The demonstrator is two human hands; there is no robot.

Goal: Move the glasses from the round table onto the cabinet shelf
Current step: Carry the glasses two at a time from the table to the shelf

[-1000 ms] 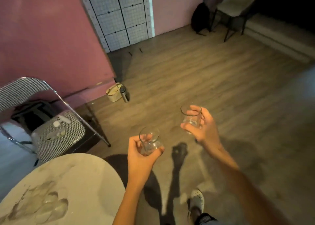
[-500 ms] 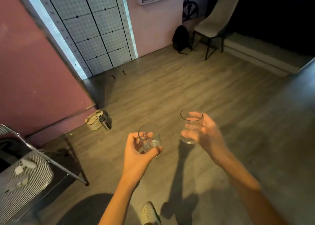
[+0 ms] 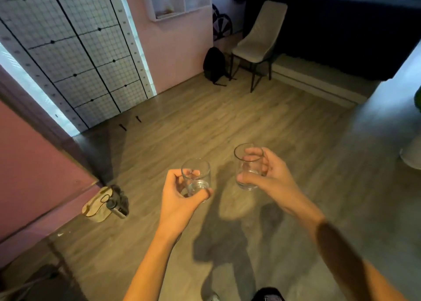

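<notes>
My left hand grips a short clear glass, held upright over the wooden floor. My right hand holds a second, slightly taller clear glass, also upright, a little higher and to the right. Both glasses look empty. A white open wall shelf hangs on the pink wall at the top of the view. The round table is out of view.
A beige chair and a black backpack stand by the far wall. A wire grid panel leans at the left. A small bag with a dark bottle sits on the floor by the pink wall.
The view has risen and moved forward: the round table and checkered chair have left the frame, and the shelf and far chair now show. Both hands still carry their glasses.
</notes>
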